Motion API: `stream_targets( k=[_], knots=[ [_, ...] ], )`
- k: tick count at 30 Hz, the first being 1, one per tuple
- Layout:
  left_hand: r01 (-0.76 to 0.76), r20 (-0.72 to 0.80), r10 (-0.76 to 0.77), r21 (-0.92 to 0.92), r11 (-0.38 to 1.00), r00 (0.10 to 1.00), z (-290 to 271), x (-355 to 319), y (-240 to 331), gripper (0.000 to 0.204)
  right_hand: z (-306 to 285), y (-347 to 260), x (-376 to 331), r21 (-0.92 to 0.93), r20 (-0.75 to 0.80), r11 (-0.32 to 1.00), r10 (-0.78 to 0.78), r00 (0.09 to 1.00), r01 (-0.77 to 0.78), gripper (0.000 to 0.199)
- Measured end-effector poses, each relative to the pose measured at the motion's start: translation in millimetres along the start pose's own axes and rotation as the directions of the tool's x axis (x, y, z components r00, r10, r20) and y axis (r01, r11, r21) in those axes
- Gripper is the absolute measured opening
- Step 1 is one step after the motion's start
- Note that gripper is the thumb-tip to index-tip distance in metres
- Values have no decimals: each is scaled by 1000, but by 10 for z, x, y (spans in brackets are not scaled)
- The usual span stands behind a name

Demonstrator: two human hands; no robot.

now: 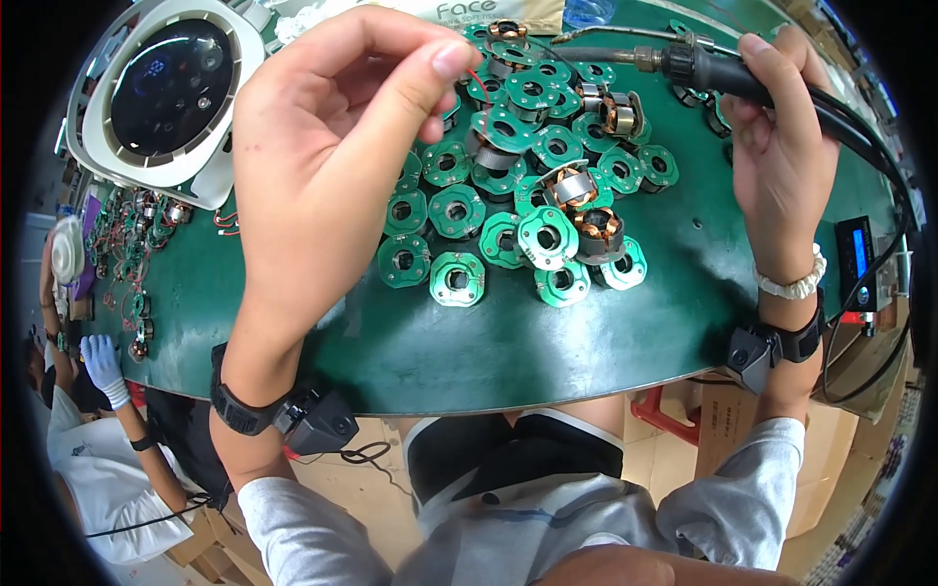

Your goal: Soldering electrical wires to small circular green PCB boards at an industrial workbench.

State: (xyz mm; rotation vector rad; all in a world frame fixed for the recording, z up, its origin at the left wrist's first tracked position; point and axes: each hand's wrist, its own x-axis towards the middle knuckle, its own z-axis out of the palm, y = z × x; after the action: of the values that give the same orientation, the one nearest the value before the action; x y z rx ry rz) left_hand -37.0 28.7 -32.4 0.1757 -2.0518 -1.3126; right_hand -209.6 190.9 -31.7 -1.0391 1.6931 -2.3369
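My left hand [337,146] is raised at the left of the pile, thumb and forefinger pinched on a thin red wire [481,86]. The wire runs down toward a small motor stator with a green circuit board [500,131]; whether it is joined there I cannot tell. My right hand [787,146] is wrapped round the black handle of a soldering iron [708,73], whose metal shaft points left over the boards. A thin metal tube [625,35] runs along above the shaft. Beneath lie several more green-board stators [457,212], some turned with copper windings [599,227] up.
A white-framed device with a dark round face [171,88] stands at the back left. Near it lie wired stators [137,244]. At right are a small box with a blue display [860,252] and black cables [884,156]. Another person's gloved hand [103,369] shows at far left.
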Motion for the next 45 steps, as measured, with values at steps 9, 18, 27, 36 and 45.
stream_targets(
  k=[9,18,27,36,45],
  knots=[
    [155,53,-174,259,953,983,-77,-19,170,10,114,-31,-81,18,132,985,170,977,-174,25],
    [233,28,-254,310,922,967,-96,0,189,13,156,-72,-133,-22,234,985,170,957,-170,26],
    [214,46,-242,326,921,969,-108,-7,219,16,199,-43,-156,2,220,991,132,966,-136,26],
    [211,54,-240,322,923,969,-113,5,194,17,214,-73,-181,-88,254,987,155,955,-137,25],
    [230,37,-255,324,918,966,-105,12,232,17,226,-98,-180,-75,251,986,164,954,-150,25]
  ],
)
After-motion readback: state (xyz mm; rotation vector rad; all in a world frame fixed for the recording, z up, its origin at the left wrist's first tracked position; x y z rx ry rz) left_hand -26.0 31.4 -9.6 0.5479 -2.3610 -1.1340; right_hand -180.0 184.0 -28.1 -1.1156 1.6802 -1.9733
